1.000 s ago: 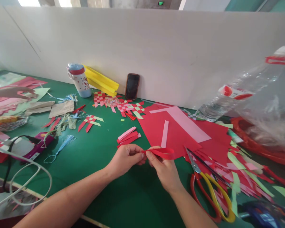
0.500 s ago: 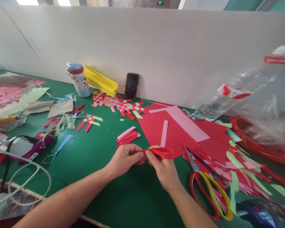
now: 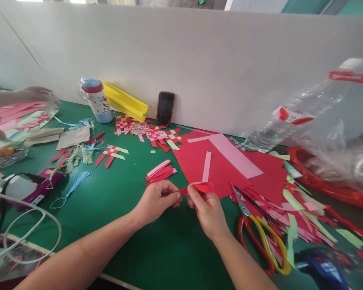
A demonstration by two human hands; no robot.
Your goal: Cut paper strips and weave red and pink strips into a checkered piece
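Observation:
A red paper strip [image 3: 206, 187], bent over on itself at its right end, is held above the green table between my two hands. My left hand [image 3: 159, 202] pinches its left end between thumb and fingers. With thumb and forefinger, my right hand [image 3: 207, 213] presses the folded part. Just behind my left hand lies a small stack of red and pink strips [image 3: 161, 173]. Beyond my right hand are red paper sheets [image 3: 196, 157] with a pink strip [image 3: 207, 166] on top. Scissors [image 3: 245, 211] with red and yellow handles rest to the right.
Paper scraps [image 3: 302, 217] and a blue glue gun-like tool [image 3: 323, 266] lie right. A tilted plastic bottle [image 3: 296, 114], phone [image 3: 165, 108], cup [image 3: 97, 100] and woven paper pieces [image 3: 111, 153] stand or lie behind. Tassels [image 3: 75, 185], a cable [image 3: 56, 225] and another person's hand [image 3: 36, 94] are left.
The loop of the red strip has flattened and shortened under my right thumb. At the left, another person's hands have come into clearer view. The whole view has shifted slightly.

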